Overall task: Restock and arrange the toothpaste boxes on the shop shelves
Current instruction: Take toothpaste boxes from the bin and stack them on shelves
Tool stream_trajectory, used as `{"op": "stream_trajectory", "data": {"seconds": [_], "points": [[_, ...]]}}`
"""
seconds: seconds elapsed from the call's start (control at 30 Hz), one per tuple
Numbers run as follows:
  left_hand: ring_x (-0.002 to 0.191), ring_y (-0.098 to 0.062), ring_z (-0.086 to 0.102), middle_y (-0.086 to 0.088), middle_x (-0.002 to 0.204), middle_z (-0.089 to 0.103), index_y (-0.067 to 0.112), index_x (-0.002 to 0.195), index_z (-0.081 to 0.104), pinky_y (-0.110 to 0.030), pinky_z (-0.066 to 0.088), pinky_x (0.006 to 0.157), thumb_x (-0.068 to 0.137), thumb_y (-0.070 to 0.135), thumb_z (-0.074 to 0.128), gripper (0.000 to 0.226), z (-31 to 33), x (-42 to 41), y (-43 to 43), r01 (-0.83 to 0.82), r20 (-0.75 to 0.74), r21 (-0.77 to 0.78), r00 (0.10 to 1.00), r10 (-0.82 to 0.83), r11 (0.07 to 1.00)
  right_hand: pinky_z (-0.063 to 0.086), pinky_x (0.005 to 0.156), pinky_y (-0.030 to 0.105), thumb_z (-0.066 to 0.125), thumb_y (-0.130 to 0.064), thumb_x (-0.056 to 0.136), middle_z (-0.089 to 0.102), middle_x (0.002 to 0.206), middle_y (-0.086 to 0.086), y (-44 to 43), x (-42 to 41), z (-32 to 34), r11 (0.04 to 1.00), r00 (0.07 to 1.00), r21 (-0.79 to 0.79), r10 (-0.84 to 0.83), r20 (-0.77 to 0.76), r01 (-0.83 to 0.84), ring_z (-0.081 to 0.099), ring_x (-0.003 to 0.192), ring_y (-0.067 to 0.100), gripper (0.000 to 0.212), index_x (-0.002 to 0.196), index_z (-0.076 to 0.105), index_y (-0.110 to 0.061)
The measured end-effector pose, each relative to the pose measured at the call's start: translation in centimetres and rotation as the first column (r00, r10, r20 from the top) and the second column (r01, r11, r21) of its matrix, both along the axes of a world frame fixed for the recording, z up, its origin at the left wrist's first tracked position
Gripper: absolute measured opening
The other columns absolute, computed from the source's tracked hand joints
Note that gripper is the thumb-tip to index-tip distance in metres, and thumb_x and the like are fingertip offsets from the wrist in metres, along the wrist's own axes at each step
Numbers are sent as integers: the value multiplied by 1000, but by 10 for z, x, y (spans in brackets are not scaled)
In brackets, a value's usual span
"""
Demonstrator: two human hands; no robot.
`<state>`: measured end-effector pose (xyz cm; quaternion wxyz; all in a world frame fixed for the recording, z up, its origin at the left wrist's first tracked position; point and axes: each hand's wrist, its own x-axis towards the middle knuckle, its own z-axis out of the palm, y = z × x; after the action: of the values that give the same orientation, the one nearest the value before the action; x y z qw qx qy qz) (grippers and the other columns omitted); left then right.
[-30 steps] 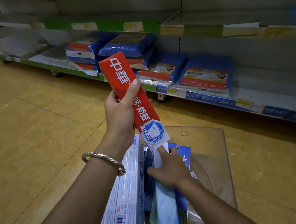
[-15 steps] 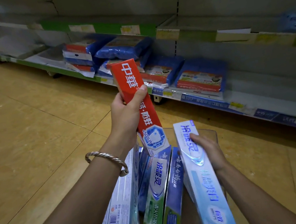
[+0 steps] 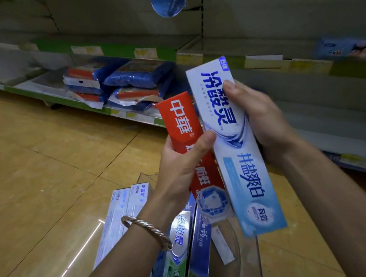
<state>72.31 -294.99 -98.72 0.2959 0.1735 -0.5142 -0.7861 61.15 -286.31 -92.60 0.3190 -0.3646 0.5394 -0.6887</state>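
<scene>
Two toothpaste boxes are in hand, one each. The left hand grips the red box, thumb across its face and fingers curled behind. The right hand's fingers and thumb clamp the white-and-blue box. The two boxes' long edges touch. At least four more boxes stand in the clear bin below. Half a second ago the white-and-blue box was lower and apart from the red one; it has since risen beside it. Blue packs lie on the bottom shelf.

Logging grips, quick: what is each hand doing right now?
Left hand: grips the red toothpaste box.
Right hand: grips the white-and-blue toothpaste box.
</scene>
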Motion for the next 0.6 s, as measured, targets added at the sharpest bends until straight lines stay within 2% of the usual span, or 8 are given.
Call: {"op": "stream_trajectory", "data": {"seconds": [0.07,0.13,0.27,0.33,0.43,0.53,0.6], "points": [[90,-29,71,-13,103,73,13,105,67,-40,58,79,47,30,91,65,-3,1,4,38,-45,1,998,-38,999,57,69,34,49,-31,95,72,100,7,0,4,8,999,991,32,8,-136,-4,71,83,21,33,125,56,-20],[91,-31,71,-16,105,72,10,106,68,-42,57,80,56,19,84,53,-6,2,7,32,-68,20,997,-31,999,58,71,35,50,-33,95,71,103,7,-1,9,10,997,971,76,-5,-238,24,72,87,21,38,132,50,-25],[96,-37,69,-19,108,71,5,113,63,-48,56,84,59,20,80,58,-4,5,8,-50,-81,23,995,52,998,58,79,36,58,-54,82,62,121,0,-2,13,6,984,958,139,-71,-277,113,69,98,15,72,145,31,-33],[95,-37,69,-20,108,70,3,115,62,-48,56,83,60,20,80,61,2,5,6,-129,-109,54,985,134,990,56,82,33,58,-65,71,55,128,-7,3,14,4,969,925,152,-129,-356,193,63,106,11,85,145,27,-37],[87,-29,71,-13,99,73,4,110,64,-40,58,76,65,14,78,48,18,3,1,-209,-183,97,957,224,973,55,81,27,62,-70,69,54,126,-14,13,17,6,953,850,195,-100,-518,231,59,106,1,85,143,31,-42],[91,-31,70,-13,103,72,8,110,65,-42,57,78,66,16,78,47,48,-2,-2,-233,-264,106,931,253,967,58,77,36,65,-69,65,64,114,-18,16,17,28,946,745,243,2,-667,215,66,96,2,80,136,35,-47],[94,-32,70,-13,106,71,12,109,67,-42,57,78,65,21,76,46,75,-8,2,-228,-312,99,917,248,969,58,75,39,62,-69,66,66,109,-18,20,15,55,940,668,219,-13,-744,261,66,94,4,75,134,35,-50]]}}
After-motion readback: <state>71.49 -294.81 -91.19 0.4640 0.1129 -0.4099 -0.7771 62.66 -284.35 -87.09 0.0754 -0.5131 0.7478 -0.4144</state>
